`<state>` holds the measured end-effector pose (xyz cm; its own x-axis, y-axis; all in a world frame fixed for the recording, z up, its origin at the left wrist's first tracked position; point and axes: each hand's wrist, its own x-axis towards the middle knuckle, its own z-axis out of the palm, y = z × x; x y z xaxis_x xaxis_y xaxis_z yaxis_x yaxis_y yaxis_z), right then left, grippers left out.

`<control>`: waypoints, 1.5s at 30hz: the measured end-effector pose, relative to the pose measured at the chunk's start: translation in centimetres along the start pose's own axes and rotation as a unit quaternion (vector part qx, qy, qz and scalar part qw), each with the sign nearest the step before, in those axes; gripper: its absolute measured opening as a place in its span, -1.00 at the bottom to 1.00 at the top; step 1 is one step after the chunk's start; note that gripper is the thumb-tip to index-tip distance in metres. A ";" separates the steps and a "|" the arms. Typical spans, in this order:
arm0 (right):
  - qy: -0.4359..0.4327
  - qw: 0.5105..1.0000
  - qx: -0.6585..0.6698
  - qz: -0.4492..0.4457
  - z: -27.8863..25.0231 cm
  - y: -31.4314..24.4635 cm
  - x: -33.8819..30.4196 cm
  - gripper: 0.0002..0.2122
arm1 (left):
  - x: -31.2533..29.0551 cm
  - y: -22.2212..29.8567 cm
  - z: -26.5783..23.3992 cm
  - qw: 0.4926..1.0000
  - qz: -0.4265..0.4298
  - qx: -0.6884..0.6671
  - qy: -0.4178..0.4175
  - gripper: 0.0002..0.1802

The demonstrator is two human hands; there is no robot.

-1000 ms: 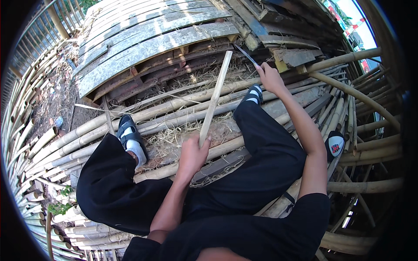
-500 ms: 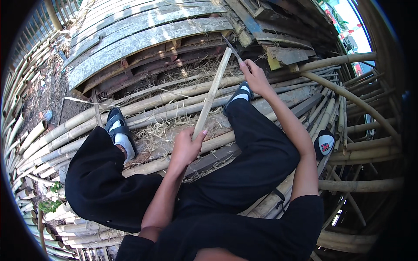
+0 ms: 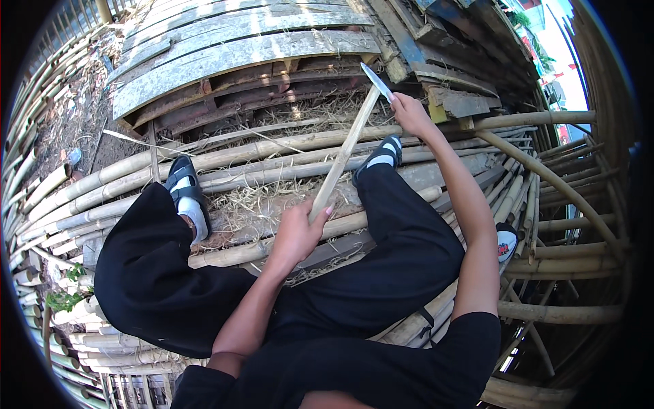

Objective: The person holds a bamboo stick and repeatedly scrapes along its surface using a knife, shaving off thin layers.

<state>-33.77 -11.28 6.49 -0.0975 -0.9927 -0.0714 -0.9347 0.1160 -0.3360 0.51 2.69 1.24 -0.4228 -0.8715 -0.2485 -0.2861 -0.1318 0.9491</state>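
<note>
out between the spread knees, above bamboo poles (image 3: 300, 143), grasping a pale strip (image 3: 345, 151) by its near end in the left hand (image 3: 298, 235); clasping a knife (image 3: 377, 80) in the right hand (image 3: 411, 114), blade crossing close by the strip's far end, perhaps touching, hard to tell. could let the blade skid off under too hard a push, maybe toward the right sandal (image 3: 394, 146); could let the strip twist from too loose a hold. only a red mark on a black-and-white item (image 3: 506, 240) beside the right elbow, not legible.
</note>
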 end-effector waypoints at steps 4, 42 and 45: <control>0.068 0.995 -0.063 -0.020 0.5 -0.4 0.7 -0.65 | 0.0 0.2 0.0 1.000 -0.005 -0.021 0.004 -0.54; 0.101 0.986 -0.131 -0.031 3.0 -3.5 -2.4 -0.59 | 0.5 0.1 -0.9 0.999 -0.052 -0.011 -0.009 -0.53; 0.052 0.994 -0.085 -0.047 4.1 -3.4 -4.5 -0.61 | 0.6 -0.4 -0.8 0.999 -0.054 -0.009 -0.001 -0.53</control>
<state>-28.74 -7.07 4.07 -0.0326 -0.9981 0.0531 -0.9848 0.0230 -0.1723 1.05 1.88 0.86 -0.3920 -0.8510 -0.3494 -0.3141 -0.2332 0.9203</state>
